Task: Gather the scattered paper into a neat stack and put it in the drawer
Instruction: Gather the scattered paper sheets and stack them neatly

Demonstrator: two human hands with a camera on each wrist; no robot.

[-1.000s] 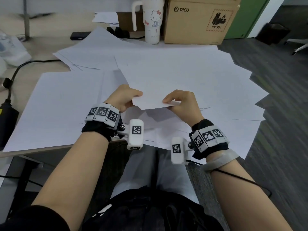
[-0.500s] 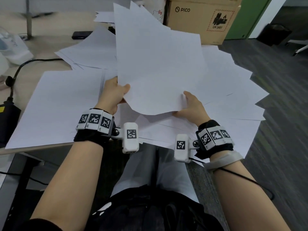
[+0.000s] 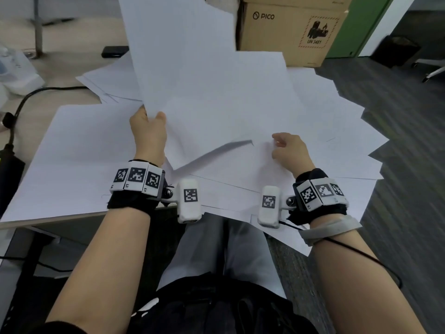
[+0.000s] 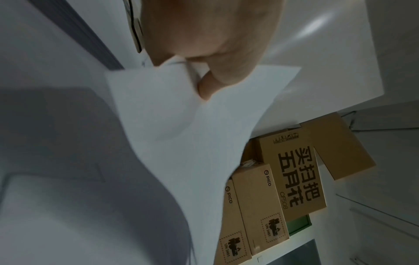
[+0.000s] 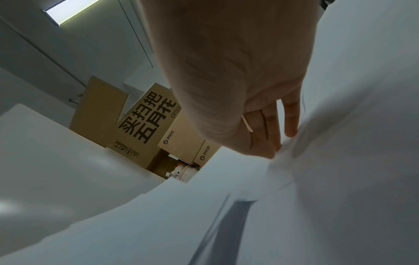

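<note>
My left hand (image 3: 149,131) pinches the raised sheets (image 3: 192,75) by their near-left corner (they tilt steeply), while my right hand's (image 3: 287,150) loosely spread fingertips (image 5: 291,125) touch the loose paper (image 3: 313,131) near the desk's (image 3: 48,219) front edge.

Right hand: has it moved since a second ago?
Yes. The right hand has let go of the lifted sheets and shifted right, farther under the PICO box, now resting on the scattered paper; the left hand holds the sheets alone.
</note>
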